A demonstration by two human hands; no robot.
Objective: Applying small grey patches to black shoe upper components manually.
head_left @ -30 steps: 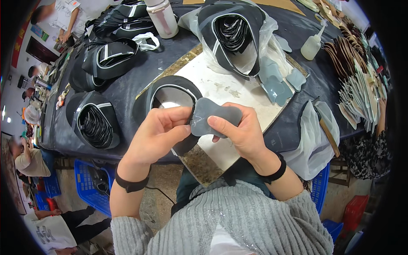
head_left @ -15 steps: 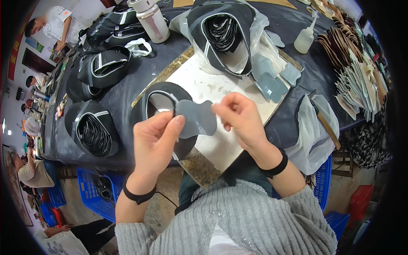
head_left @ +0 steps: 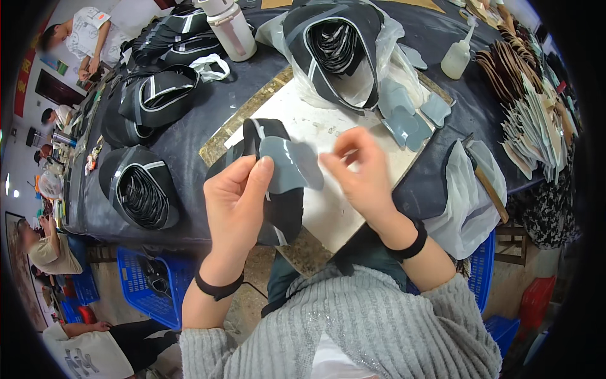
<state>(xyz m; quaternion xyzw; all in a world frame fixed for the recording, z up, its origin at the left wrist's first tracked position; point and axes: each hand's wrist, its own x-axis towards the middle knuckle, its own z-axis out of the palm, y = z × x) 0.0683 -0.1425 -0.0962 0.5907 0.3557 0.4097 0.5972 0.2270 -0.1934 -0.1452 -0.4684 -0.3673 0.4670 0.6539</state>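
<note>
My left hand pinches a smooth grey sheet piece with wavy edges between thumb and fingers. Behind that piece is a black curved shoe-upper-like part with pale edging; whether my left fingers also grip it, I cannot tell. My right hand is closed in a pinch at the right edge of the grey piece, its fingers slightly blurred. What is between those fingertips, if anything, does not show. Under both hands lies a white board with a speckled brown border.
A bagged stack of black parts stands on the board's far side, beside loose grey pieces. More black stacks lie left. A white bottle, squeeze bottle, wooden-handled tool and blue crates surround the work.
The grey piece has turned and tilted in my left hand. My right hand has shifted slightly right. The black part behind has moved right and changed its angle.
</note>
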